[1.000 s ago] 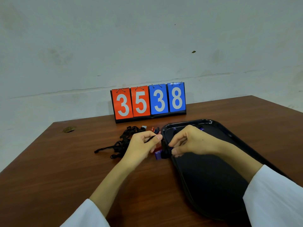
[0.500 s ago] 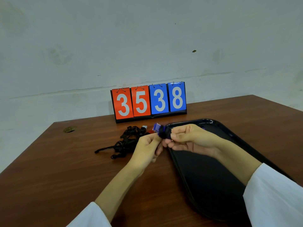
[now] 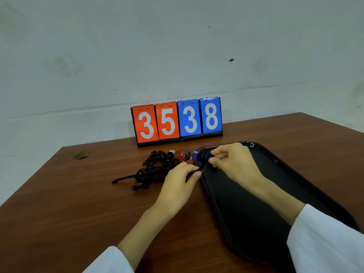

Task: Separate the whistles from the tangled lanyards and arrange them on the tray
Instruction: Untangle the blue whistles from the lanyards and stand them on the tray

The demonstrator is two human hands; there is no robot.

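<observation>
You are holding the blue whistle (image 3: 202,156) in your right hand (image 3: 234,164), the fingertips closed on it just above the tray (image 3: 275,160) at its far left corner. Your left hand (image 3: 177,186) is pinching the black cord (image 3: 201,168) that is running down and leftward from the whistle, so the cord's long axis is slanting from the tray's corner toward the desk (image 3: 78,203). Both grips are closed, one on the whistle, one on the cord. The coming move is likely turning on that line: the whistle is lying up and to the right of your left grip, and pulling the two apart along the slant should be freeing it. Your right hand is nearer the tray, so it looks best placed for setting the whistle down. Left of the tray, the lanyards (image 3: 153,170) are lying tangled on the brown desk, with the red whistles (image 3: 184,157) between tangle and tray. Beyond the tray, a scoreboard (image 3: 177,121) is standing against a pale wall.
</observation>
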